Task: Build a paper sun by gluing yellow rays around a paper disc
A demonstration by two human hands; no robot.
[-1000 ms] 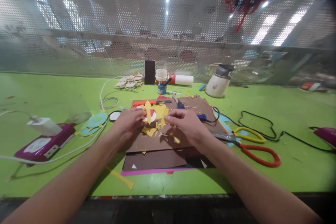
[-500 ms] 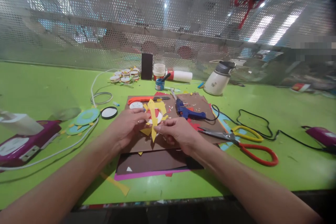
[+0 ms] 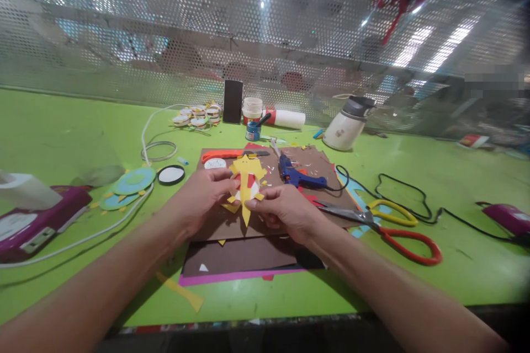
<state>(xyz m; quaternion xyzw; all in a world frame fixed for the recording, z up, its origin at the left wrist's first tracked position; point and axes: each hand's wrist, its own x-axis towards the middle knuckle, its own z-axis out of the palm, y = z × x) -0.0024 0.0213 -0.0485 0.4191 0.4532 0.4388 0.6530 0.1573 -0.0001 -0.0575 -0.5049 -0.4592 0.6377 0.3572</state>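
Note:
Between my two hands is a paper animal figure [image 3: 247,190], yellow with a long pointed tail strip, small feet and a white and red round body. My left hand [image 3: 209,193] pinches its left edge. At its lower right, my right hand [image 3: 281,207] grips the edge near the tail with thumb and curled fingers. Beneath it lies a brown board [image 3: 232,226] strewn with paper scraps. An orange cutter knife [image 3: 223,155] and a white paper disc [image 3: 215,164] rest just behind the figure. A blue glue gun [image 3: 300,174] lies right of it.
Large scissors [image 3: 372,220] with red and yellow handles lie at the right. A purple power strip [image 3: 45,226], light-blue rings [image 3: 134,181] and a black-rimmed lid [image 3: 171,175] are at left. At the back stand a phone [image 3: 233,101], a paint jar [image 3: 253,131] and a bottle [image 3: 345,127].
The figure has turned to face me more squarely, so its yellow head and feet show fully. Both hands keep hold of it. The view has shifted slightly.

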